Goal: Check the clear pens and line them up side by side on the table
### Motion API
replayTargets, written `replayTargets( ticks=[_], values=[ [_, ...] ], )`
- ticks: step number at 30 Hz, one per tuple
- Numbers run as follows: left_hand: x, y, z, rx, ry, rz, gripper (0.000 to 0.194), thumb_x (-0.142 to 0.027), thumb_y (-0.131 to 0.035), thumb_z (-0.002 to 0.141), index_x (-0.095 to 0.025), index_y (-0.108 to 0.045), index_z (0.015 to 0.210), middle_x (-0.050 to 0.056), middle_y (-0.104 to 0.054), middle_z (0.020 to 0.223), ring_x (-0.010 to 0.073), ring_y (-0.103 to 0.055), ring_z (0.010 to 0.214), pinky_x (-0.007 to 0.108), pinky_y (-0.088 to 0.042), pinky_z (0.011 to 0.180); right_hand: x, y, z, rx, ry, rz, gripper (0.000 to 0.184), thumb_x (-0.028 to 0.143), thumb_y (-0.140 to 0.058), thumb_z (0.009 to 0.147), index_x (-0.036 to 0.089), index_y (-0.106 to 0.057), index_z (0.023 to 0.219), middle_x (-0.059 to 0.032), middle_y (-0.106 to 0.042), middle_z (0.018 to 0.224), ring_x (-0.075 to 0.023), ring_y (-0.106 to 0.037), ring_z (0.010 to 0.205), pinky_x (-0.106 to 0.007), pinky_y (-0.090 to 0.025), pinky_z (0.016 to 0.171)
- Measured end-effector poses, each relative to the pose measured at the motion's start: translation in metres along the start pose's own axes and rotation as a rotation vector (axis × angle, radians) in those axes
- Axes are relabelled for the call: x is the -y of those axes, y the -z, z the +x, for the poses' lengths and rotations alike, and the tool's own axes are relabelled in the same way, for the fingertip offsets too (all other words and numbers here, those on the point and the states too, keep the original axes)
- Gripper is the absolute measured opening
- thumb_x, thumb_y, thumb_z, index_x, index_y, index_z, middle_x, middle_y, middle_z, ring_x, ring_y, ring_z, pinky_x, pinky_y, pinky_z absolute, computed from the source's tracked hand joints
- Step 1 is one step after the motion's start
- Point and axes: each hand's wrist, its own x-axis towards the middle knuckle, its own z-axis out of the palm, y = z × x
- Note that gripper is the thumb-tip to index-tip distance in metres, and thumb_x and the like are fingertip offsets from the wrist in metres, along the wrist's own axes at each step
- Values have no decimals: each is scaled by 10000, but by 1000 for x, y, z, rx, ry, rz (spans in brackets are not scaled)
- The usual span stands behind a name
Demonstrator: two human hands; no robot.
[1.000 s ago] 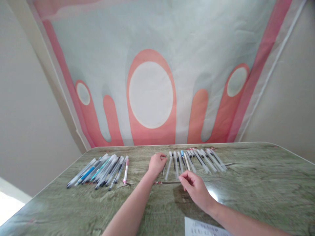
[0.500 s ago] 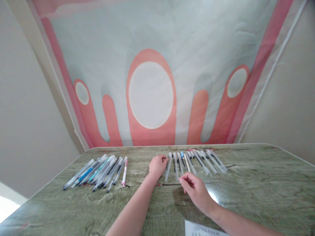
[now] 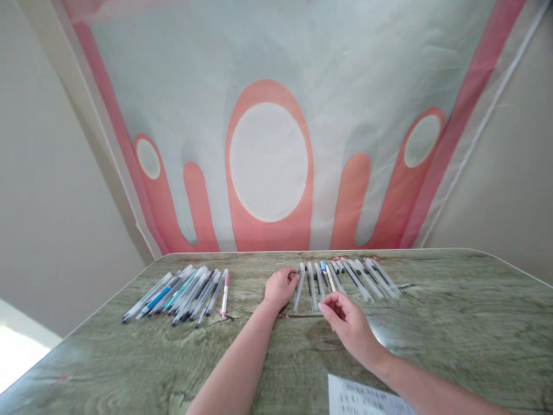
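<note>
Clear-barrelled pens (image 3: pixel 314 293) lie side by side in a loose row on the table, with a blue-ended one and a white one among them. My left hand (image 3: pixel 280 286) rests at the row's left end. Its fingers are pinched at the far part of a slim dark pen beside the leftmost clear pen (image 3: pixel 299 291), and they partly hide it. My right hand (image 3: pixel 348 323) hovers by the near ends of the pens, thumb and forefinger brought together. Whatever may be between those fingertips is too small to make out.
To the left, a heap of pens (image 3: pixel 190 295), some blue or teal, lies on the wood-patterned table (image 3: pixel 129 369). A pink and white pen (image 3: pixel 225 295) lies at its right side. A sheet of paper with writing (image 3: pixel 363 399) sits at the near edge. A wall hanging (image 3: pixel 268 236) stands behind.
My left hand has shifted slightly right, bringing the slim dark pen up against the row's left end. My right hand stays nearly in place. The camera view has moved a little.
</note>
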Motion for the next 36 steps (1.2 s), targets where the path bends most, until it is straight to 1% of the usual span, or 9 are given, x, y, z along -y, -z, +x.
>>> replayTargets(
  ticks=[3,6,10,13,16,19,28,32,36],
  values=[
    [-3,0,-1,4,21,-8,340,-470,-458,756,-247,-594,975,-10,-631,743,123,-560,696,209,-383,619,6,5,7,32,-20,21,206,381,-483,794,180,-502,837,32,-479,619,-83,-435,492,-192,-348,417],
    [-5,0,-3,-9,18,14,395,-524,-494,706,-253,-585,979,-18,-625,723,129,-562,683,211,-379,594,5,11,25,47,-27,11,229,376,-469,789,177,-503,898,23,-501,643,-87,-453,478,-188,-349,378],
    [-6,-1,-4,-21,-4,44,358,-491,-498,706,-274,-570,982,-33,-618,704,130,-562,672,214,-374,585,-6,14,64,79,21,-172,222,349,-462,781,173,-522,903,-4,-564,694,-112,-516,516,-205,-387,395],
    [-5,-2,-3,-21,19,51,289,-386,-474,737,-277,-561,990,-36,-621,713,126,-566,684,212,-376,598,-11,12,93,165,170,-392,206,307,-434,806,176,-561,899,-17,-609,720,-128,-565,601,-245,-440,539],
    [-3,-3,-2,-27,37,65,281,-301,-460,734,-279,-555,998,-33,-627,744,130,-568,703,214,-382,613,-13,6,116,200,342,-689,179,277,-469,803,187,-616,849,-39,-629,819,-154,-571,778,-277,-417,723],
    [-2,-4,-2,-30,35,74,301,-274,-463,724,-282,-546,1014,-33,-632,758,137,-571,716,220,-390,624,-17,-2,130,217,339,-898,192,270,-466,817,209,-642,863,-45,-618,875,-158,-557,853,-266,-389,765],
    [-3,-2,-2,-18,40,70,270,-311,-457,746,-275,-552,996,-26,-633,757,138,-572,714,224,-395,630,-31,-11,135,223,298,-976,178,280,-496,806,228,-652,876,-38,-593,878,-160,-548,852,-250,-372,734],
    [-4,0,-2,10,53,78,266,-320,-447,760,-266,-557,996,-19,-631,764,131,-572,725,218,-394,648,-28,-10,133,221,293,-969,195,297,-489,814,209,-652,873,-46,-587,876,-157,-545,853,-248,-372,739],
    [-6,2,-2,13,58,80,273,-351,-432,780,-259,-561,1003,-12,-634,771,138,-574,738,226,-398,665,-19,-3,130,173,347,-859,255,319,-435,842,180,-649,853,-52,-580,859,-150,-544,826,-255,-378,751]
  ],
)
